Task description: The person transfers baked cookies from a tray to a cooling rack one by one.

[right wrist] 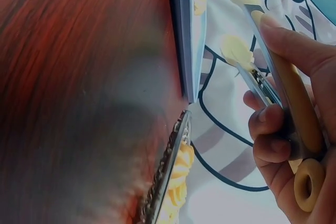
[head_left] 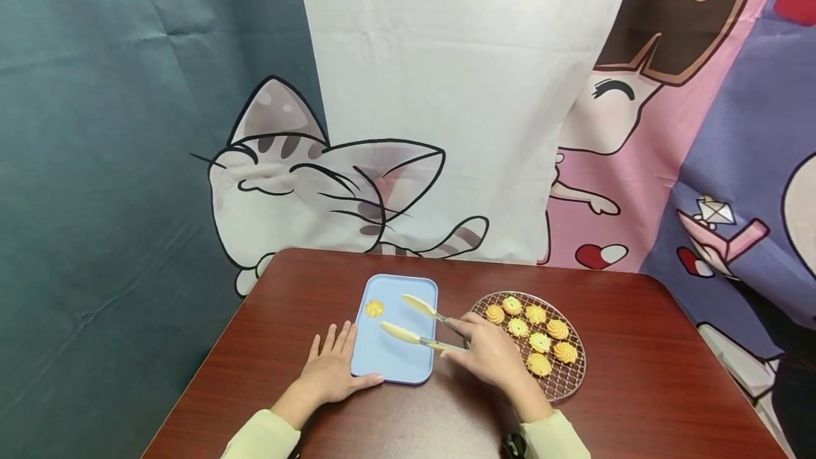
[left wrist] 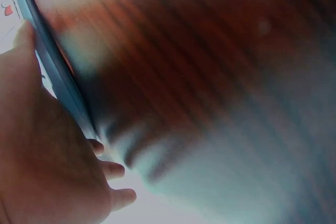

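My right hand [head_left: 489, 353] grips a pair of tongs [right wrist: 294, 95] with pale yellow tips. Spread apart, the tips hang over a light blue tray [head_left: 389, 363] and hold nothing. One swirled cookie [head_left: 374, 308] lies near the tray's upper left corner. My left hand [head_left: 328, 370] lies at the tray's left edge, fingers straight and spread, with the thumb along the near edge. In the left wrist view, the left hand [left wrist: 47, 145] touches the side of the tray [left wrist: 58, 72]. Right of the tray, a round wire rack [head_left: 564, 380] bears several swirled cookies [head_left: 538, 342], partly hidden by my right hand.
Everything stands on a dark red wooden table [head_left: 644, 346]. Behind its far edge hangs a curtain [head_left: 472, 91] printed with cartoon figures. The rack sits close to the tray's right side.
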The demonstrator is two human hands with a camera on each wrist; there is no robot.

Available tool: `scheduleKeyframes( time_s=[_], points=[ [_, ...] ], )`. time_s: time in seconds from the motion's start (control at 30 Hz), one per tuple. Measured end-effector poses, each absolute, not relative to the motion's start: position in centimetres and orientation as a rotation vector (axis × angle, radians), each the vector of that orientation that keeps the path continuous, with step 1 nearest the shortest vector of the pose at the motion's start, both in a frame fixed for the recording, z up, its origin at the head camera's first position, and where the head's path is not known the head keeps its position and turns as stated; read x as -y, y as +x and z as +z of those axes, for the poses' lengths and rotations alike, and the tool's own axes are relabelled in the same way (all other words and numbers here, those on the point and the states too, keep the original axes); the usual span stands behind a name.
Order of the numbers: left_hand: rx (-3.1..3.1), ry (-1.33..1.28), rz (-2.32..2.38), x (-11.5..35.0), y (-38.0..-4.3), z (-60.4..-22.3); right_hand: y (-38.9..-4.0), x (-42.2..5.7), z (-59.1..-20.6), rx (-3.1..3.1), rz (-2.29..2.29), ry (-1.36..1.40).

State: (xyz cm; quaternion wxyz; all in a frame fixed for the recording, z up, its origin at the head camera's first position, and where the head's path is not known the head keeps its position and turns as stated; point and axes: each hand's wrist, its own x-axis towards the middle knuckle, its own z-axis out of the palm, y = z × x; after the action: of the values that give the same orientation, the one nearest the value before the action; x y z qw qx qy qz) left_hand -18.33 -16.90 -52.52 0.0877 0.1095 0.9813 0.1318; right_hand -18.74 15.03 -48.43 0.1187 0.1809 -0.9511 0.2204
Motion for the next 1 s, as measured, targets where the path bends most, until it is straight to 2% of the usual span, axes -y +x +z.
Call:
scheduleKeyframes(
  time_s=[1.0],
  points=[
    [-2.922, 0.329, 0.386, 16.9, -18.5, -52.7, -22.0, -12.1, -49.5, 2.832, 0.608, 0.583]
  ],
)
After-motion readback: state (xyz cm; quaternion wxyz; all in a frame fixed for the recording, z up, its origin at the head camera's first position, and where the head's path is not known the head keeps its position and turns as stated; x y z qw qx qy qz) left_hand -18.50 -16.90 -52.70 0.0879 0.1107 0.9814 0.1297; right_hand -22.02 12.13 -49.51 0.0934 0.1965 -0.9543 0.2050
